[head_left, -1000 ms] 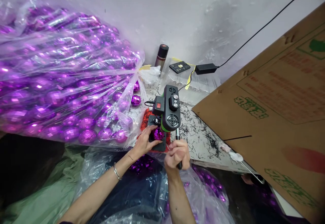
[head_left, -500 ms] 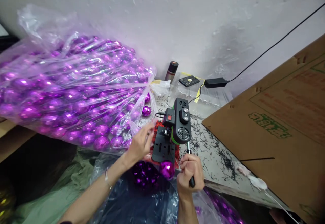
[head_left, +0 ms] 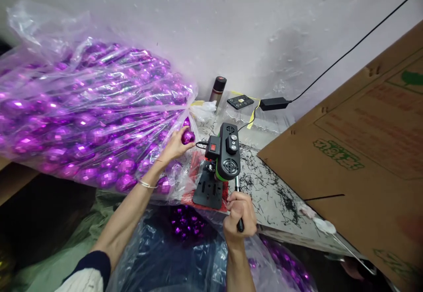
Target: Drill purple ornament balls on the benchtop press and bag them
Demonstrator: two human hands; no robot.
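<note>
My left hand (head_left: pixel 176 144) has its fingers around a shiny purple faceted ball (head_left: pixel 188 137) at the mouth of a large clear bag (head_left: pixel 99 120) full of such balls. My right hand (head_left: pixel 241 215) is wrapped round the black-tipped handle (head_left: pixel 240 225) of a small black machine (head_left: pixel 229 151) with round vents and knobs. A box with a red switch (head_left: pixel 213 147) is fixed at the machine's left side. Its slotted black base plate (head_left: pixel 208 190) rests on a red mat (head_left: pixel 194 168). More dark purple balls (head_left: pixel 187 223) lie below the table edge.
Behind the machine are a dark bottle (head_left: pixel 218 90), a black phone-like object (head_left: pixel 240 102) and a power adapter (head_left: pixel 274 103) with its cable. A large cardboard box (head_left: pixel 360 151) leans in at the right. Black scraps (head_left: pixel 261 177) litter the table (head_left: pixel 280 221).
My left hand has moved up and away from the machine's base to the ball by the bag. The single ball near the plate's front edge has dropped out of sight. My right hand keeps its grip.
</note>
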